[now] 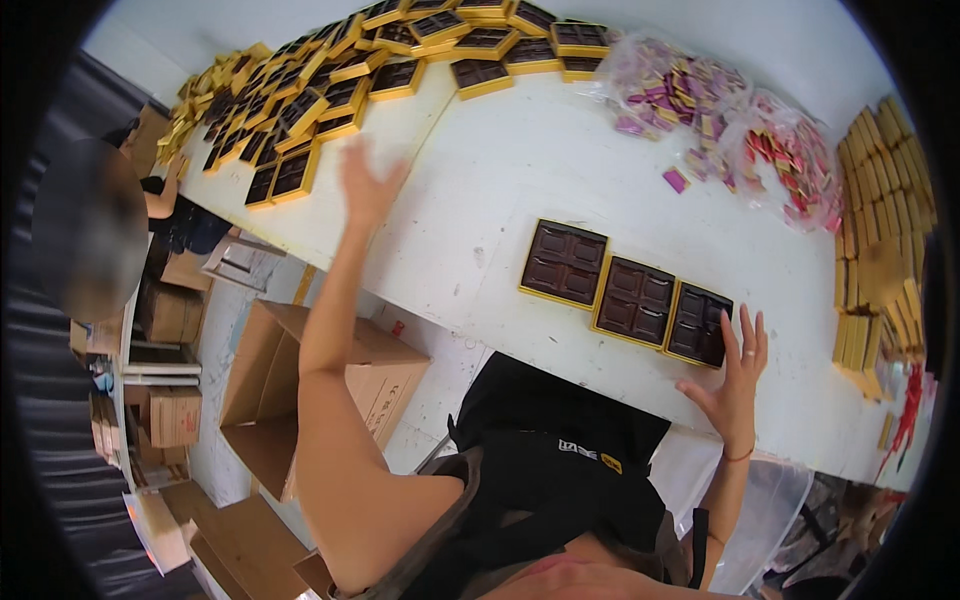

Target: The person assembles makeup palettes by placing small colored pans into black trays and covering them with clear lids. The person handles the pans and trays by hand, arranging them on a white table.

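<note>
Three gold boxes with dark brown compartment trays lie in a touching row before me: the left box (565, 262), the middle box (634, 299) and the right box (698, 324). My right hand (735, 380) is at the right end of this row, fingers stretched and thumb apart. Its fingertips are at the right box's edge; whether they touch it I cannot tell. Farther left, my left hand (370, 187) is raised over the white table (470, 190), smeared by motion, its fingers spread and nothing in them. The nearest thing to it is a heap of similar gold boxes (293, 172).
Bags of small purple packets (680, 90) and red packets (790, 160) lie at the back right. Gold box pieces (880, 220) are stacked along the right edge. An open carton (330, 380) stands on the floor at left. Another person's arm (160, 203) shows at far left.
</note>
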Tool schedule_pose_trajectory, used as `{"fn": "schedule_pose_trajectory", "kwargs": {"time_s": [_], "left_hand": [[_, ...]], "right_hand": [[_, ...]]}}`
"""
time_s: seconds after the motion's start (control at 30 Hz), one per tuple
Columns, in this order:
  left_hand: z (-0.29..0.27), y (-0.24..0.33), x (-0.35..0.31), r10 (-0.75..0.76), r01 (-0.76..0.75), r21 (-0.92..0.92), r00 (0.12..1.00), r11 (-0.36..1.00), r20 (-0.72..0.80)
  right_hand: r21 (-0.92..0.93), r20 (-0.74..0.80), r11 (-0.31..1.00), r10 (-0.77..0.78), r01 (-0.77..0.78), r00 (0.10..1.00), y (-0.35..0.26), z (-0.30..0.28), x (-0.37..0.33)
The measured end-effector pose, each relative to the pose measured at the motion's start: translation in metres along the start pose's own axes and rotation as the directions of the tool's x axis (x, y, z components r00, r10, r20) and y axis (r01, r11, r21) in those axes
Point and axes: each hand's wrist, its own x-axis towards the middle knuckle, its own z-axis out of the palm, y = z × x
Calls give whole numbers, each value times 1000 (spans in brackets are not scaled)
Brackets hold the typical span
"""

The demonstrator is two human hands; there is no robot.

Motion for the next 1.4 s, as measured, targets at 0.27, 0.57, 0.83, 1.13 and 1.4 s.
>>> {"fn": "schedule_pose_trajectory", "kwargs": {"time_s": [0.27,0.57,0.83,1.13,1.4], "left_hand": [[-46,-63,-28,-79,101,338,994,936,-79],[-41,148,-129,463,-405,-276,865,872,192],[-17,201,-108,704,-473,-554,626,685,335],[75,293,-19,725,-447,-623,617,642,305],[163,333,12,599,-426,-437,682,792,420]], "right_hand": [[85,89,979,-192,185,977,-43,6,34],[-67,89,947,-307,314,947,-38,48,56],[-79,89,974,-204,211,975,9,19,31],[198,-146,968,-124,152,982,65,-5,79],[279,-297,923,-179,264,938,69,54,262]]}}
